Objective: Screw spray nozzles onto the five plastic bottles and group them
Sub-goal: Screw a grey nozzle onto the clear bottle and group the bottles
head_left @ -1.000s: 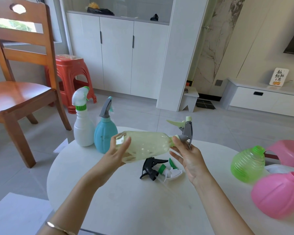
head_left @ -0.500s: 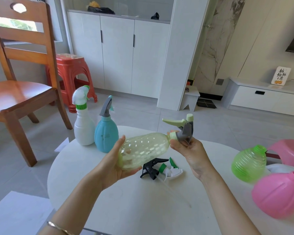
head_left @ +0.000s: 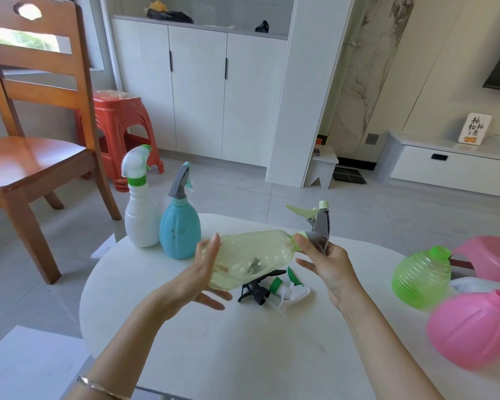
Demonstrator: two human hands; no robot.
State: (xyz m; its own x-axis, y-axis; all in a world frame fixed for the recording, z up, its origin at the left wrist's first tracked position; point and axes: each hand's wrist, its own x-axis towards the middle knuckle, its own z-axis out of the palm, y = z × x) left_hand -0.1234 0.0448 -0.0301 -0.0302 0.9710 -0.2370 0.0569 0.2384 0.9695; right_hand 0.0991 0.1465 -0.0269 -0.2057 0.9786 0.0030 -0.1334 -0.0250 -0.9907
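The pale yellow bottle [head_left: 251,259] is held clear of the bench [head_left: 243,356], over its middle. Its long axis is close to horizontal and runs left to right, base toward the left hand, neck toward the right hand.

Left hand [head_left: 198,280]: open, fingers extended, palm cupped against the base end of the bottle; it supports the bottle without closing round it. Right hand [head_left: 326,262]: closed, with thumb and fingers pinching the collar of the grey-and-green nozzle [head_left: 318,226], which sits on the bottle neck with its trigger lever pointing up and to the left. The right hand is the nearer one to the threaded joint, so any further turning of the collar falls to it, about the bottle's long axis. Whether the thread is fully seated cannot be determined.

Count of parts:
- Bottles: five. The white bottle [head_left: 142,215] and the blue bottle [head_left: 180,235] stand upright, just beside each other, at the far left edge of the bench, each with a nozzle fitted. The yellow bottle is in the hands. The green bottle [head_left: 420,278] and the pink bottle [head_left: 471,333] lie at the right edge, necks open.
- Loose nozzles: two, a black nozzle [head_left: 256,290] and a white-and-green nozzle [head_left: 290,288], touching each other on the bench below the held bottle.
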